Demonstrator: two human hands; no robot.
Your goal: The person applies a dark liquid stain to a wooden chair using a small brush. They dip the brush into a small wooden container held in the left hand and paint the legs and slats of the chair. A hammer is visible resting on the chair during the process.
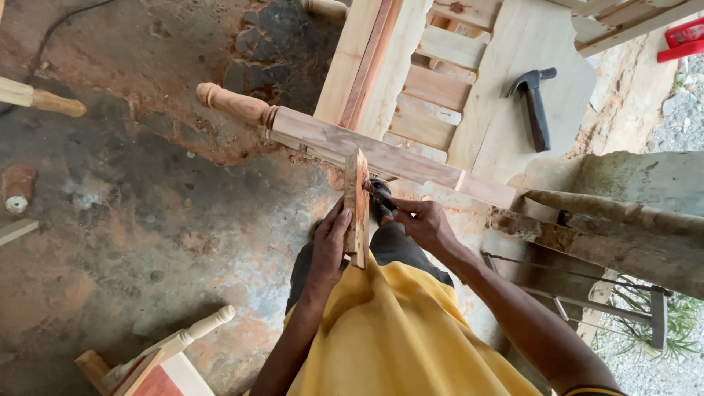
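Note:
My left hand (328, 246) grips a short flat wooden piece (357, 198), holding it on edge against a long wooden rail with a turned end (330, 139). My right hand (422, 224) is closed around a small dark tool (381, 199) pressed at the side of that piece, just below the rail. I cannot tell what kind of tool it is. Below both hands lie my yellow shirt and dark trousers.
A dark hammer (535, 103) lies on a pale wooden bed frame panel (513, 59) beyond the rail. A rough wooden bench (623, 227) and a saw (587, 293) sit at right. Turned legs (40, 99) and another furniture part (158, 356) lie on the stained concrete floor.

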